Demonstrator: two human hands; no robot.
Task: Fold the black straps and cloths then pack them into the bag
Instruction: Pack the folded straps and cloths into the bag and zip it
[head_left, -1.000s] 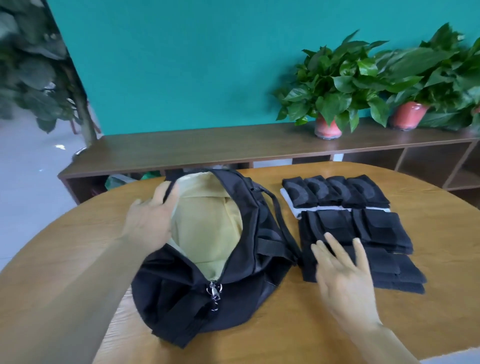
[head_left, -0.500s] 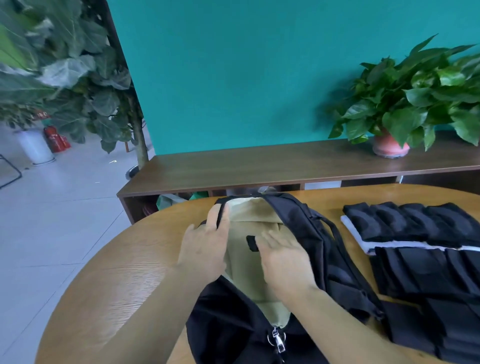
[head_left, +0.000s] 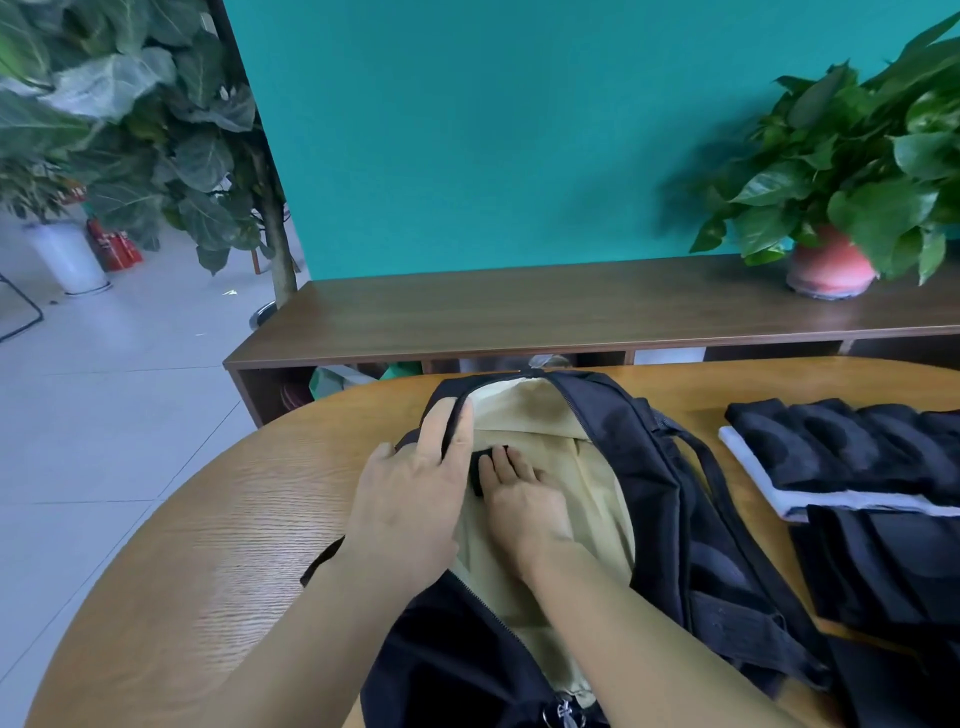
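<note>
A black bag (head_left: 670, 519) with a pale yellow lining lies unzipped on the round wooden table (head_left: 218, 545). My left hand (head_left: 410, 504) grips the left edge of its opening, thumb inside the rim. Inside the bag, my right hand (head_left: 524, 504) lies flat on the lining, its fingertips touching a small black piece (head_left: 480, 465) there. To the right of the bag lie folded black straps and cloths (head_left: 857, 452), one row on a white layer (head_left: 779, 501), more below it.
A low wooden shelf (head_left: 519, 312) runs behind the table against a teal wall. It carries a potted plant (head_left: 831, 208) at the right. A large leafy plant (head_left: 130, 130) stands on the tiled floor at the left.
My right hand left the folded straps and went into the open bag, then slid further left inside it. The view swung left. My left hand stayed on the bag's rim.
</note>
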